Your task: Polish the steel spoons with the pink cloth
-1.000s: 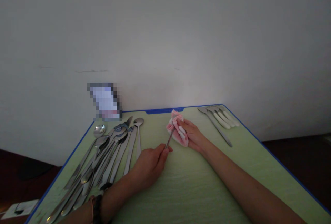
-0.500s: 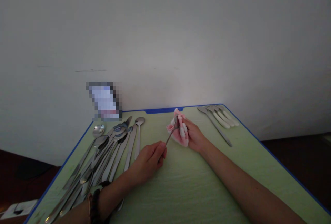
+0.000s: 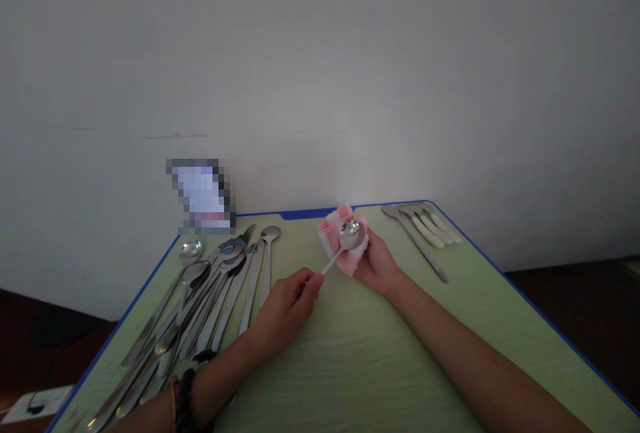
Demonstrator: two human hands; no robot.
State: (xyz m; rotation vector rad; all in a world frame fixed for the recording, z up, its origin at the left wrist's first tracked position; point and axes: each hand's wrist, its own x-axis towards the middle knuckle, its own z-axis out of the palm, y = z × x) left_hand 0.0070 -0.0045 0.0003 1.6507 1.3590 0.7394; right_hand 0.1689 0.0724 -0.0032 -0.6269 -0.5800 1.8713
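My left hand [image 3: 290,303] is closed round the handle of a metal spoon [image 3: 351,234], whose shiny bowl points up and away to the right. Behind that bowl, my right hand [image 3: 377,263] holds a pink and white cloth [image 3: 330,231], which spreads out under the spoon. The right fingers are mostly hidden behind the cloth. Left of my left hand lies a loose pile of metal cutlery [image 3: 215,306], with spoons and knives overlapping. A single spoon [image 3: 271,233] lies along the pile's right side.
On the right of the green table [image 3: 380,366] lie several white-handled forks [image 3: 430,229] and a long metal spoon [image 3: 420,246]. A blurred-out screen [image 3: 203,196] leans at the back left. The wall [image 3: 320,86] stands behind the table's blue edge.
The spoon bowl has come out of the folded cloth and now shows fully on top of it. The cloth has opened flatter. Both hands stay in nearly the same place.
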